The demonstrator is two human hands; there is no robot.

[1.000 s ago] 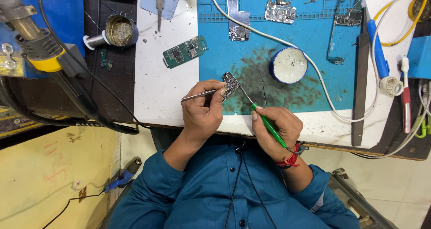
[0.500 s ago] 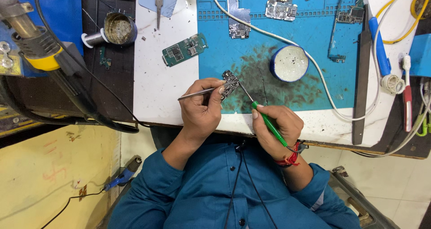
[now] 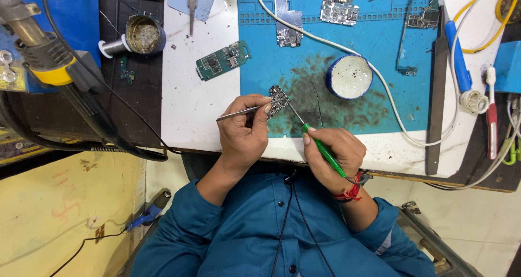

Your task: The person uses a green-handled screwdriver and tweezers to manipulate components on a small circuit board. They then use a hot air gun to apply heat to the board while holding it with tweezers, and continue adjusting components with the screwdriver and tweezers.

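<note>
Your stained blue rubber work mat (image 3: 391, 54) lies beyond your fingers. Your left hand (image 3: 245, 130) pinches the small dark circuit board (image 3: 277, 102) with steel tweezers (image 3: 241, 112); your right hand (image 3: 332, 152) grips a green-handled probe (image 3: 317, 144), tip touching it. Work looks unfinished.

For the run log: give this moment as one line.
left hand: tweezers on small circuit board | right hand: green-handled tool, tip at board | blue mat

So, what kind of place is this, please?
Most likely a small electronics repair bench. Loose circuit boards lie on a blue work mat, and the hands hold tweezers and a green screwdriver at a small board.
</note>
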